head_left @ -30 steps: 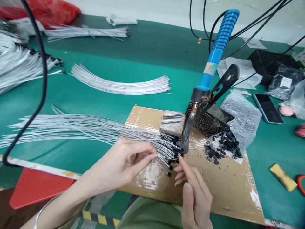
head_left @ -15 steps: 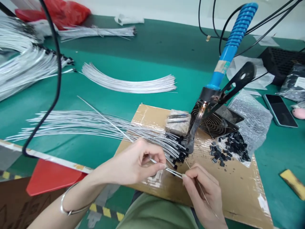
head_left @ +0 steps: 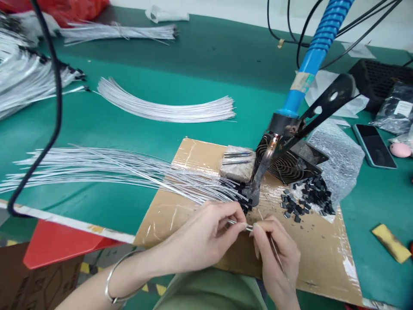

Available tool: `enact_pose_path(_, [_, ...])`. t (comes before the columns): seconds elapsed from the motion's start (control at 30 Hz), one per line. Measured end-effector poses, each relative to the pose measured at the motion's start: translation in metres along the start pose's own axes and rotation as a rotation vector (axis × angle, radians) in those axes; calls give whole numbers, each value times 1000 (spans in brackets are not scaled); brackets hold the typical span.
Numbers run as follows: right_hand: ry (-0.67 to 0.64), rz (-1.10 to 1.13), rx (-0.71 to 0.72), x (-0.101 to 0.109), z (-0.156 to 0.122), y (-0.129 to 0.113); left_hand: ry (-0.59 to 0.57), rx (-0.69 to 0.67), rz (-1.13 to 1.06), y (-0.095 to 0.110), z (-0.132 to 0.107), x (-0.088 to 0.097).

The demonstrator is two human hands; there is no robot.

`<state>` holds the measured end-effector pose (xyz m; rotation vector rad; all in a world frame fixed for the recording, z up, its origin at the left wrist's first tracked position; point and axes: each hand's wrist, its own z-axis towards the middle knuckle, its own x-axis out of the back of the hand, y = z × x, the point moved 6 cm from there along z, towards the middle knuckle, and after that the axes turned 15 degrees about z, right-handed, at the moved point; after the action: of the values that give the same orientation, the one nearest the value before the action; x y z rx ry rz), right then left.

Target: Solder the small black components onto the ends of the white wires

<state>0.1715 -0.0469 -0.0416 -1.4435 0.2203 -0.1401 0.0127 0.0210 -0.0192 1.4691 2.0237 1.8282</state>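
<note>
My left hand (head_left: 206, 234) is closed in a pinch on the end of a thin white wire (head_left: 237, 223), over a taped cardboard sheet (head_left: 316, 254). My right hand (head_left: 277, 252) meets it fingertip to fingertip, pinching the same wire tip and also holding a thin strand of solder wire (head_left: 275, 252). Just beyond the fingers a fan of white wires with black end caps (head_left: 129, 170) lies across the cardboard. A blue-handled soldering iron (head_left: 309, 69) stands in a stand with its tip (head_left: 253, 193) down close to the black caps.
A heap of small black parts (head_left: 306, 200) sits on a plastic bag right of the iron, with a small fan (head_left: 284, 165) behind. More white wire bundles (head_left: 167, 110) lie on the green table. A phone (head_left: 374, 145), a yellow block (head_left: 390, 243) and a black cable (head_left: 58, 99) are nearby.
My left hand pulled one wire out of the fan and brought it toward my body. My right hand closed on its tip, and both hands drew together.
</note>
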Motion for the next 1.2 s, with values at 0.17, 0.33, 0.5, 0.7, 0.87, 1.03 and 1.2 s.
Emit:
enact_pose_path(0.17, [174,531,-155,18,8,8,109,96,-203,-7,6,6])
enact_pose_path(0.33, [154,482,-247,14,4,19,161,129,-247,-7,9,10])
enact_pose_path(0.5, [121,482,-288,-12,1,22,173,143,-242,-6,9,9])
enact_pose_path(0.7, [234,593,-433,-21,-1,18,202,133,-238,-7,6,5])
enact_pose_path(0.87, [163,603,-415,-19,-1,23,213,135,-176,-8,2,2])
enact_pose_path(1.03, [149,619,-407,-17,-1,26,215,122,-168,-10,-2,0])
enact_pose_path(1.2, [134,666,-485,-18,1,26,191,118,-153,-8,-1,0])
